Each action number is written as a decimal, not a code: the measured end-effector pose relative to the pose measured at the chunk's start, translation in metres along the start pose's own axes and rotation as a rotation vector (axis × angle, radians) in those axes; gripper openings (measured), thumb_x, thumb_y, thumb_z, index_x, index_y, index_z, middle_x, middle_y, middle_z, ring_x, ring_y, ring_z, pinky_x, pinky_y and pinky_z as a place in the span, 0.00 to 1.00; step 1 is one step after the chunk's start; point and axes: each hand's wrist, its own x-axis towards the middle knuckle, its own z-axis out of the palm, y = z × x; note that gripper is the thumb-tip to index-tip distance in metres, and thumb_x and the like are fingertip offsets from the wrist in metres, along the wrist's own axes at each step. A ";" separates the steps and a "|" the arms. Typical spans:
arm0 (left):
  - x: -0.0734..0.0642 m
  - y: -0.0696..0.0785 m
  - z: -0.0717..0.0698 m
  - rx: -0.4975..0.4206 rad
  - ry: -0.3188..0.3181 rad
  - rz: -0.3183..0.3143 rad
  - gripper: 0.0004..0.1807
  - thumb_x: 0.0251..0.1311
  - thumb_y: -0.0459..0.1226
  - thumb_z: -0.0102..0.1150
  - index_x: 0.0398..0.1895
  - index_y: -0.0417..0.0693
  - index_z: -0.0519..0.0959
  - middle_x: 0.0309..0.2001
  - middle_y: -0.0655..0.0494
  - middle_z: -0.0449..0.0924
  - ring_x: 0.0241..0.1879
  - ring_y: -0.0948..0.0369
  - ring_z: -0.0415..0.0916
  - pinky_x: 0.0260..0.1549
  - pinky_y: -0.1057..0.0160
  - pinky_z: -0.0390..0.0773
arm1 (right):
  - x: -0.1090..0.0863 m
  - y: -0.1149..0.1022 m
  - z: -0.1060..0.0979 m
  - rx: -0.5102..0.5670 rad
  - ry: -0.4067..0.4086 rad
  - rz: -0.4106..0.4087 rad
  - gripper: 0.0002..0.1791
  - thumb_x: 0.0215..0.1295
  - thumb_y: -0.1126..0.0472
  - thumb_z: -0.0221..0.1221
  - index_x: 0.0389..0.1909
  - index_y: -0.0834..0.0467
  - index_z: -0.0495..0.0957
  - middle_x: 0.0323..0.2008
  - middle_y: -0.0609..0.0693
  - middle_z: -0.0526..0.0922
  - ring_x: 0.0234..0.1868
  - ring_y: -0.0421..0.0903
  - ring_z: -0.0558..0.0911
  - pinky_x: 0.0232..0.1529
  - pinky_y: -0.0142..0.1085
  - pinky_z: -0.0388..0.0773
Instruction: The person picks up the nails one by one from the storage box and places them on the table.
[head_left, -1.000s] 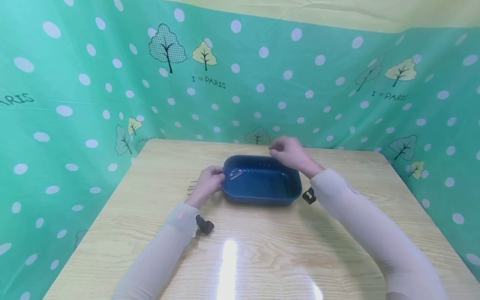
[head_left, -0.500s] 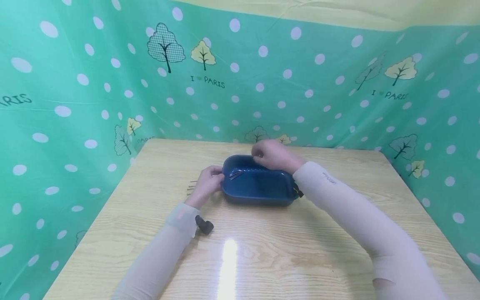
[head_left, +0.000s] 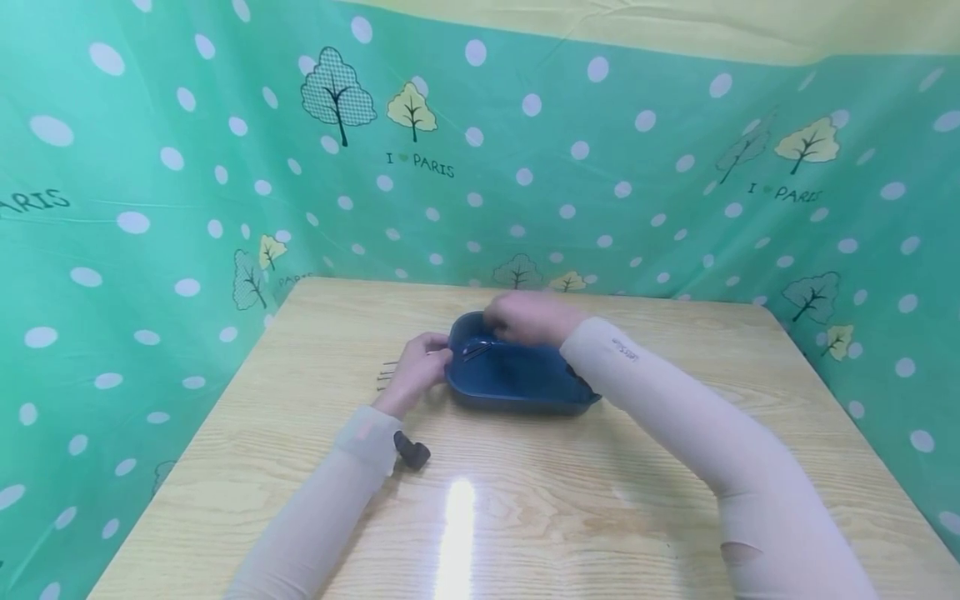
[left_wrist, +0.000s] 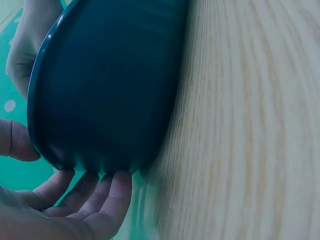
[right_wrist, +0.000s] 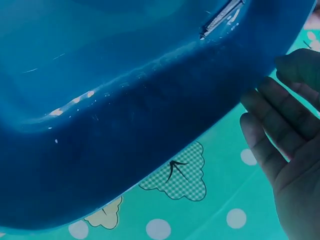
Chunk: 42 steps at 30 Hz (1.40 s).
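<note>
A dark blue rectangular plastic basin (head_left: pixel 517 403) stands on the table. My left hand (head_left: pixel 414 365) grips its left end; in the left wrist view the thumb (left_wrist: pixel 20 142) lies at the rim and the fingertips (left_wrist: pixel 120 187) press the outer wall. Over the basin's far rim, towards its left, hangs my right hand (head_left: pixel 531 317). Loosely bent fingers (right_wrist: pixel 272 115) show beside the rim in the right wrist view, and nothing is seen held. Inside the basin, at its left end, lie several thin metal nails (right_wrist: pixel 220 20). More nails (head_left: pixel 386 375) rest on the table left of my left hand.
The wooden table (head_left: pixel 510 508) reaches back to a green dotted curtain (head_left: pixel 480 167), which hangs behind and along both sides. A black wrist camera (head_left: pixel 412 452) sits at my left wrist. Bright light reflects off the table's front part.
My right hand has moved left along the basin's far rim and a little lower, from its right part towards the nails inside. The left hand and basin have stayed in place.
</note>
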 end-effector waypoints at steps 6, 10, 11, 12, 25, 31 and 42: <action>0.002 -0.002 -0.001 -0.004 -0.016 0.007 0.21 0.61 0.32 0.49 0.58 0.34 0.68 0.57 0.39 0.70 0.47 0.45 0.79 0.41 0.59 0.83 | 0.010 -0.006 0.010 -0.093 -0.036 -0.054 0.05 0.64 0.61 0.57 0.35 0.53 0.82 0.27 0.41 0.78 0.29 0.40 0.76 0.34 0.31 0.77; 0.001 -0.002 -0.001 0.000 -0.021 0.013 0.21 0.61 0.32 0.48 0.58 0.35 0.68 0.57 0.40 0.70 0.47 0.46 0.78 0.42 0.60 0.83 | 0.017 -0.010 0.021 -0.148 -0.037 -0.081 0.07 0.64 0.61 0.56 0.35 0.53 0.83 0.28 0.42 0.78 0.29 0.41 0.76 0.33 0.33 0.78; 0.001 -0.002 -0.001 0.000 -0.020 0.012 0.21 0.61 0.32 0.48 0.58 0.35 0.68 0.57 0.40 0.70 0.47 0.47 0.79 0.42 0.60 0.83 | 0.019 -0.010 0.024 -0.158 -0.031 -0.091 0.06 0.64 0.62 0.56 0.34 0.53 0.82 0.28 0.42 0.79 0.30 0.41 0.77 0.33 0.34 0.79; 0.001 -0.002 -0.001 -0.002 -0.020 0.012 0.21 0.61 0.32 0.48 0.58 0.35 0.69 0.57 0.40 0.71 0.47 0.47 0.79 0.41 0.60 0.83 | 0.021 -0.011 0.028 -0.162 -0.026 -0.100 0.07 0.63 0.63 0.56 0.36 0.51 0.83 0.29 0.42 0.80 0.31 0.41 0.78 0.35 0.34 0.79; 0.002 -0.004 -0.002 -0.013 -0.032 0.028 0.21 0.61 0.32 0.49 0.58 0.35 0.69 0.57 0.40 0.70 0.45 0.50 0.80 0.42 0.61 0.83 | 0.043 -0.015 0.057 -0.160 -0.082 -0.114 0.11 0.63 0.66 0.56 0.39 0.49 0.84 0.34 0.42 0.83 0.36 0.41 0.80 0.46 0.37 0.80; -0.001 -0.004 -0.001 -0.004 -0.017 0.029 0.20 0.60 0.32 0.49 0.56 0.36 0.70 0.55 0.41 0.71 0.43 0.51 0.80 0.41 0.60 0.83 | 0.044 -0.015 0.064 -0.164 -0.073 -0.118 0.13 0.63 0.67 0.56 0.44 0.51 0.83 0.37 0.45 0.84 0.39 0.44 0.81 0.49 0.39 0.80; -0.003 0.001 -0.002 -0.020 -0.042 0.017 0.20 0.63 0.31 0.48 0.58 0.34 0.68 0.59 0.39 0.69 0.49 0.46 0.78 0.44 0.60 0.82 | 0.039 -0.012 0.067 -0.204 -0.038 -0.112 0.10 0.64 0.65 0.56 0.43 0.50 0.81 0.38 0.45 0.82 0.38 0.43 0.81 0.45 0.37 0.80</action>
